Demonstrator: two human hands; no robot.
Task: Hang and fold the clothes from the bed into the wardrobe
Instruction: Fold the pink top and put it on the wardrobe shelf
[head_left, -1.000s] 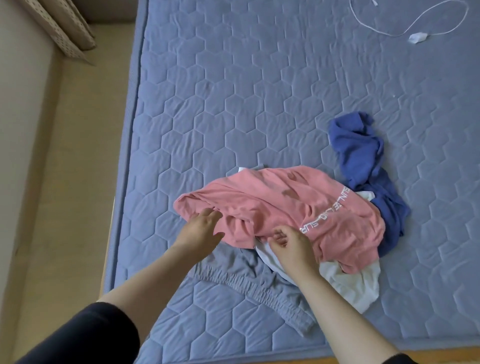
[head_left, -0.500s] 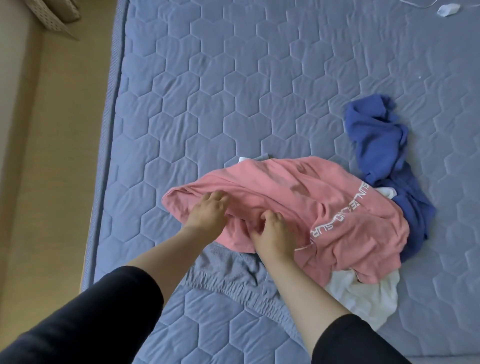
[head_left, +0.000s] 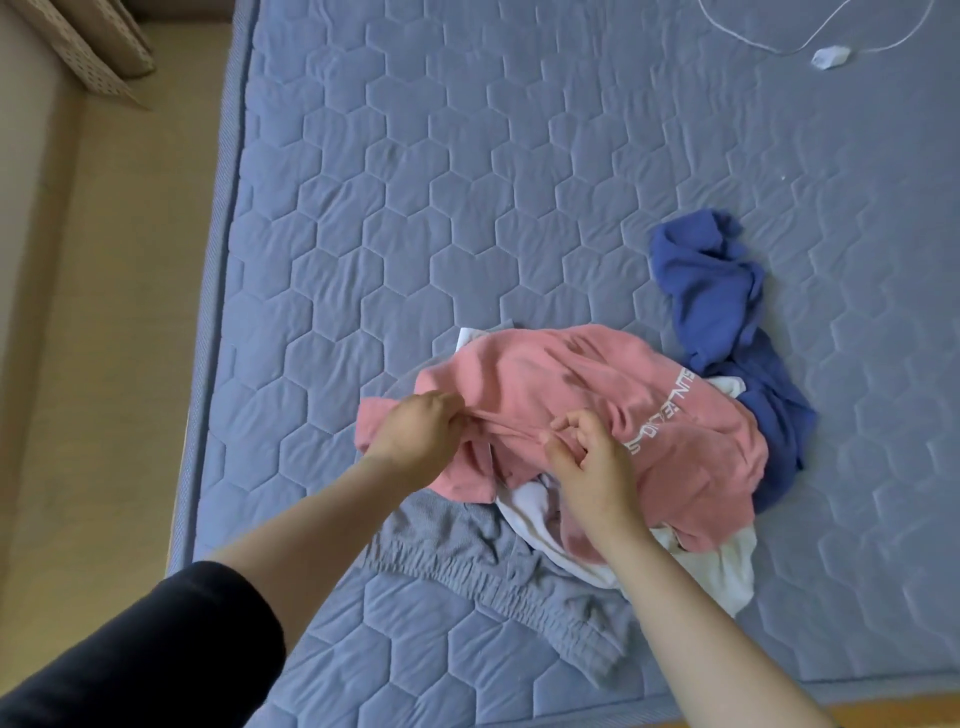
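In the head view, a blue quilted bed (head_left: 415, 208) with a honeycomb stitch fills most of the picture, and a small heap of clothes lies on it near the lower edge. On top of the heap is a pink shirt (head_left: 571, 384) with white lettering down its right side, crumpled and spread over the other pieces. The left hand (head_left: 415, 436) grasps the shirt near its left end, fingers curled into a bunched fold of the cloth. The right hand (head_left: 592, 467) pinches another fold near the shirt's middle, thumb and fingers closed on the fabric, the other fingers bent. Under the shirt a white garment (head_left: 727, 571) shows at the lower right and peeks out at the top left edge. Grey trousers (head_left: 493, 551) with a gathered waistband lie flat on the bed below the hands, partly beneath the heap. A blue garment (head_left: 711, 291) lies twisted to the right, its lower part tucked just beside and under the pink shirt. The left arm wears a black sleeve (head_left: 156, 649). Far up the bed, well apart from the clothes, a white cable (head_left: 748, 39) loops beside a small white plug (head_left: 830, 56). A pale wooden floor (head_left: 104, 364) runs along the left.
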